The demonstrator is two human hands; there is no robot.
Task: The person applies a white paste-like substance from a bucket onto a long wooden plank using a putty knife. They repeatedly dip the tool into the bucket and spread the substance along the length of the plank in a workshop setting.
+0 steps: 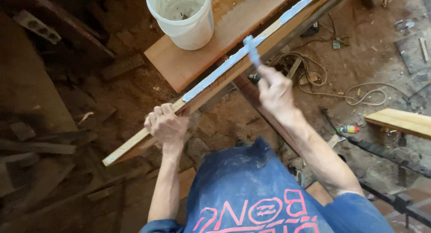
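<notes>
Wooden strip (148,141) — long, pale, lying aslant from lower left up to upper right, its top edge coated in grey-white putty (233,61). Left hand (165,124) gripping strip's bare lower stretch, fingers curled shut over it. Right hand (274,90) pinching blue putty knife (252,51), blade touching coated edge. White bucket (184,17) sitting on reddish board (202,53) just beyond. Cables (341,91) lying coiled on dirt floor at right — pale plank (399,121) nearby.
</notes>
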